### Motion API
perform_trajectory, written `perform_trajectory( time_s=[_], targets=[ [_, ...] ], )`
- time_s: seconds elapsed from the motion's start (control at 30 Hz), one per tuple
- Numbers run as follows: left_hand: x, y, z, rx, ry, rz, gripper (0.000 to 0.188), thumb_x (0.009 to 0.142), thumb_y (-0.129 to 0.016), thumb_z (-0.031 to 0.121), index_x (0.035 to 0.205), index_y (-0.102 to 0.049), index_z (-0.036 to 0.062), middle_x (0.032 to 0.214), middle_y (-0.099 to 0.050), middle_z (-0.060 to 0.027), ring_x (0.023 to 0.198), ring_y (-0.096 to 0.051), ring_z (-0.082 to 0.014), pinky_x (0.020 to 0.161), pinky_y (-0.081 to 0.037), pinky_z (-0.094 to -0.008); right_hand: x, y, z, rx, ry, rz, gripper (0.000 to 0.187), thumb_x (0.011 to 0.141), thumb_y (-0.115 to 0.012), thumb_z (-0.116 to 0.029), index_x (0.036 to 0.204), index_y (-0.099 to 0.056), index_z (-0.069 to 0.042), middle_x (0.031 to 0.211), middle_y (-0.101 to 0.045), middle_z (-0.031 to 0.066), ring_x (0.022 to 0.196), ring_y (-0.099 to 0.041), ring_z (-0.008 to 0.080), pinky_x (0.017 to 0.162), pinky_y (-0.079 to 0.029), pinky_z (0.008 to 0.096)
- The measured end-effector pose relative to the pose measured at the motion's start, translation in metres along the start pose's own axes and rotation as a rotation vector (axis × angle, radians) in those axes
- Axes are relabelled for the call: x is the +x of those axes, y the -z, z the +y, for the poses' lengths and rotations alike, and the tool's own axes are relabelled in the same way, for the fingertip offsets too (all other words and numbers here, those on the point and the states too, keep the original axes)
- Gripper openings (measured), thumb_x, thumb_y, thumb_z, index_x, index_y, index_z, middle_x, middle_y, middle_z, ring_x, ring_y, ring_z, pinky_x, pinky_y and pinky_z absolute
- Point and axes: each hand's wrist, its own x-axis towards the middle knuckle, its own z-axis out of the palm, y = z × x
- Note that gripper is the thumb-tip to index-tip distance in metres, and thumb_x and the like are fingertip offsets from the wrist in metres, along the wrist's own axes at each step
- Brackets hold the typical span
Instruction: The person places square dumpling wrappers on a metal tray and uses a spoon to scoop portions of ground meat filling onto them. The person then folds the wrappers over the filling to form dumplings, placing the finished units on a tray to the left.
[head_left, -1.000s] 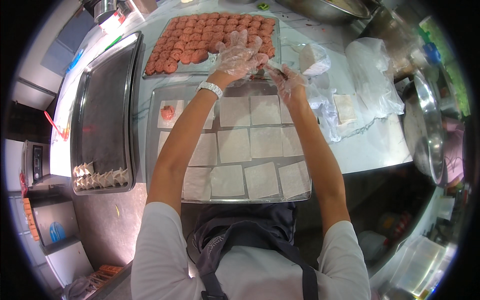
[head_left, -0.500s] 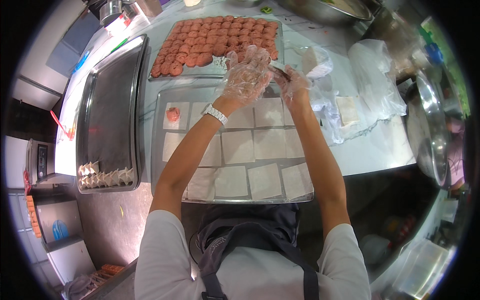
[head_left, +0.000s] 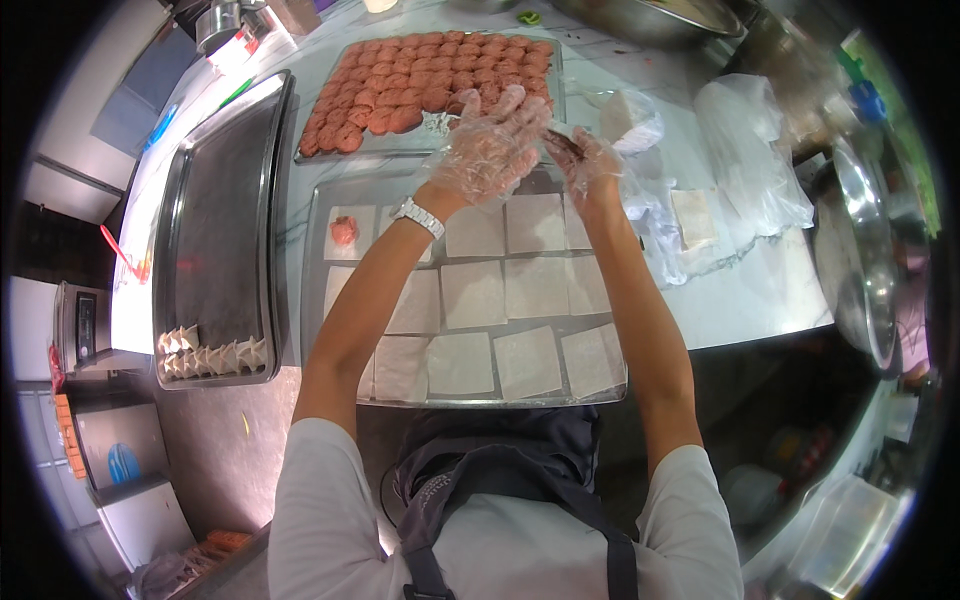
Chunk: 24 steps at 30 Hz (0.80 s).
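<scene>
Since the earlier frame, the gloved left hand (head_left: 490,150), upper centre, has spread its fingers wider, suggesting mid-action handling; its palm is hidden, so I cannot tell whether it holds anything. Just beside, the gloved right hand (head_left: 593,167) grips a thin dark tool (head_left: 563,145). Pink mounds (head_left: 420,75) lie above; below, pale square sheets (head_left: 473,293), one at left bearing a pink dab (head_left: 344,231).

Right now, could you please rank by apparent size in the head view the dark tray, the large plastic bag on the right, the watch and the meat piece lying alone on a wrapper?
1. Dark tray
2. Plastic bag
3. Watch and meat piece: too alike to rank.
</scene>
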Motion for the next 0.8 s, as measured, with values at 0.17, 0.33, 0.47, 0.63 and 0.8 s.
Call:
perform_trajectory(
  time_s=[0.17, 0.33, 0.47, 0.63, 0.8],
  targets=[
    [-0.004, -0.001, -0.004, -0.008, -0.027, -0.022, 0.050, 0.095, -0.033, 0.029, 0.142, -0.031, 0.0104, 0.146, -0.031, -0.0098, 0.138, -0.022, -0.0281, 0.109, -0.011, -0.0564, -0.007, -0.007, 0.002, -0.005, 0.038, -0.004, 0.017, 0.089, -0.045, -0.002, 0.097, -0.047, 0.013, 0.097, -0.058, 0.0235, 0.087, -0.064, 0.0319, 0.077, -0.057, 0.0350],
    [-0.004, -0.011, -0.008, -0.158, 0.141, 0.162, 0.054, 0.096, -0.028, 0.038, 0.140, -0.031, 0.0082, 0.146, -0.031, -0.0073, 0.137, -0.022, -0.0270, 0.109, -0.014, -0.0556, 0.002, -0.001, 0.000, 0.064, 0.056, -0.040, 0.017, 0.088, -0.045, -0.001, 0.098, -0.045, 0.014, 0.098, -0.057, 0.0247, 0.086, -0.064, 0.0340, 0.078, -0.058, 0.0367],
    [-0.009, -0.015, -0.006, -0.126, 0.235, -0.060, 0.054, 0.097, -0.029, 0.032, 0.146, -0.019, 0.0112, 0.150, -0.023, -0.0088, 0.140, -0.015, -0.0282, 0.110, -0.007, -0.0535, -0.005, -0.010, -0.003, -0.008, 0.016, -0.079, 0.023, 0.093, -0.041, -0.005, 0.102, -0.039, 0.016, 0.105, -0.054, 0.0289, 0.094, -0.061, 0.0365, 0.081, -0.057, 0.0342],
    [-0.003, -0.013, -0.012, -0.397, 0.286, 0.019, 0.055, 0.097, -0.027, 0.037, 0.145, -0.019, 0.0118, 0.150, -0.022, -0.0068, 0.140, -0.013, -0.0286, 0.110, -0.004, -0.0555, 0.004, -0.002, 0.001, 0.066, 0.026, 0.011, 0.020, 0.089, -0.044, -0.001, 0.101, -0.040, 0.015, 0.098, -0.056, 0.0251, 0.087, -0.064, 0.0350, 0.072, -0.059, 0.0356],
    [-0.020, -0.020, -0.038, -0.263, 0.391, 0.027, 0.054, 0.097, -0.028, 0.038, 0.144, -0.024, 0.0123, 0.150, -0.021, -0.0092, 0.140, -0.013, -0.0297, 0.108, -0.006, -0.0591, 0.010, 0.007, -0.002, 0.011, 0.025, 0.055, 0.020, 0.090, -0.047, -0.004, 0.101, -0.042, 0.012, 0.097, -0.056, 0.0235, 0.082, -0.065, 0.0322, 0.067, -0.059, 0.0339]
  ],
)
